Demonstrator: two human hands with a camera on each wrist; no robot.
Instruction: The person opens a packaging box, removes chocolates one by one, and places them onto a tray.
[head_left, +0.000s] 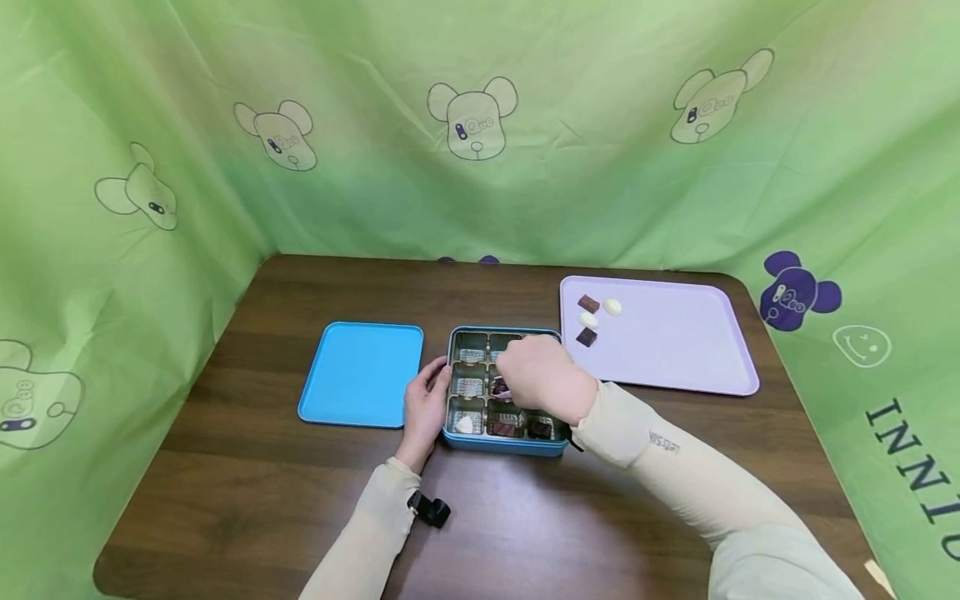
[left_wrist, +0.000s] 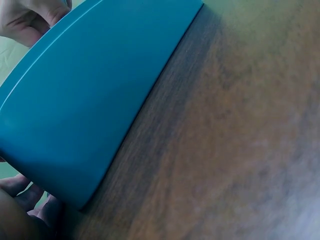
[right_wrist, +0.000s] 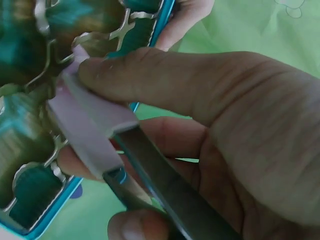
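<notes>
My right hand (head_left: 536, 373) is over the middle of a blue box (head_left: 504, 447). It holds small tongs (right_wrist: 155, 170) with pale pink tips and dark, shiny arms, pinched between thumb and fingers. The tips reach into the box's gold insert (right_wrist: 50, 65), which is divided into square compartments. Dark chocolate shows beside the tongs in the middle compartment. Along the near row lie a white chocolate (head_left: 464, 424), a brown chocolate (head_left: 503, 428) and a dark chocolate (head_left: 539, 428). My left hand (head_left: 426, 408) rests against the box's left side.
To the right, a lilac tray (head_left: 675, 333) carries a brown chocolate (head_left: 588, 304), two white chocolates (head_left: 612, 307) and a dark chocolate (head_left: 587, 337). A flat blue lid (head_left: 363, 375) lies left of the box. Green printed cloth (head_left: 375, 208) hangs around the wooden table (head_left: 225, 475).
</notes>
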